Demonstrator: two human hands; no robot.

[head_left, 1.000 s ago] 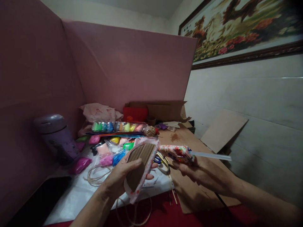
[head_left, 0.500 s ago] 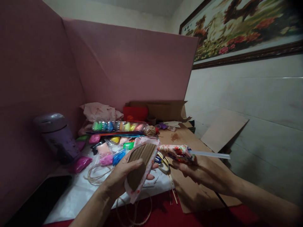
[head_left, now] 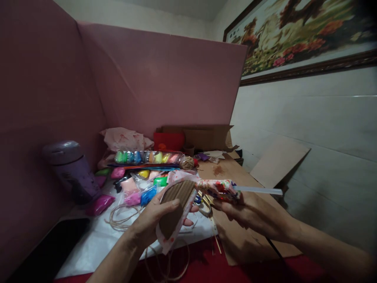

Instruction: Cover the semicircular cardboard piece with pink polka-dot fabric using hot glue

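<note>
A leaf-shaped piece of corrugated cardboard (head_left: 173, 208), with pink patterned fabric (head_left: 168, 241) around its edge, lies in my left hand (head_left: 156, 214). My thumb presses on the cardboard face and the fingers support it from beneath. My right hand (head_left: 238, 208) grips a hot glue gun (head_left: 219, 188) covered in a floral pattern. A translucent glue stick (head_left: 259, 190) juts from its rear, and a small red light shows on its side. The gun's tip is at the upper right edge of the cardboard, over the fabric; I cannot tell whether they touch. Scissors (head_left: 205, 204) lie below the gun.
Colourful clay packets (head_left: 149, 194) cover the white sheet (head_left: 97, 239). Left stands a purple tumbler (head_left: 72, 169), near a black flat object (head_left: 50, 251). Twine (head_left: 118, 220) lies coiled, with a twine ball (head_left: 187, 162) farther back. A large cardboard sheet (head_left: 247, 239) spreads under my right hand.
The glue gun has shifted slightly, its glue stick's rear end now a little farther left and higher. My left hand and the cardboard have barely moved.
</note>
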